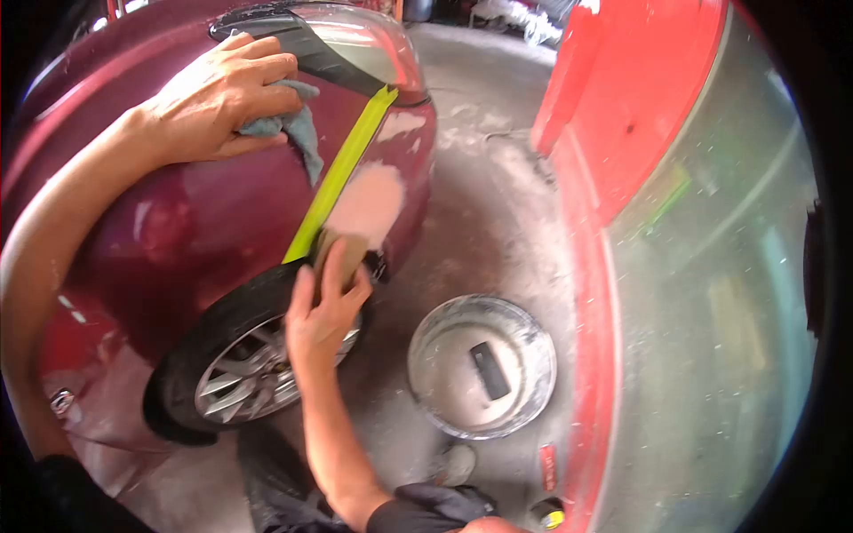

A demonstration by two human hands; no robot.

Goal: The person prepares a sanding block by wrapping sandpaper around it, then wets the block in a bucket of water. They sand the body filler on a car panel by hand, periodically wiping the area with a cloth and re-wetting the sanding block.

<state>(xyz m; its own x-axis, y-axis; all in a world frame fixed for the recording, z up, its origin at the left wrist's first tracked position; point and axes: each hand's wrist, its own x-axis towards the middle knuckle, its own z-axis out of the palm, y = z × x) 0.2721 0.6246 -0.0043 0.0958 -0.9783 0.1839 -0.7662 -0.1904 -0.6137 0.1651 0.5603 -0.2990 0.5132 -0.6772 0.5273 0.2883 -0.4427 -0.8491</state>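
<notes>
My left hand (pixel 222 102) rests on the dark red car panel (pixel 151 213) with its fingers closed around a blue-grey cloth (pixel 306 133). Lower down, my right hand (pixel 324 315) grips a tan sanding pad (pixel 342 258) against the panel's edge above the wheel (pixel 249 369). The pad touches the lower end of a pale filler patch (pixel 371 200). A strip of yellow-green masking tape (pixel 342 173) runs from the lamp (pixel 373 44) down to the wheel arch, between the cloth and the patch.
On the floor right of the wheel stands a bucket (pixel 546 373) of cloudy water, with a dark rectangular block (pixel 490 370) in it. A red-framed panel with glass (pixel 711 329) borders the right side. A small red object (pixel 548 467) lies below the bucket.
</notes>
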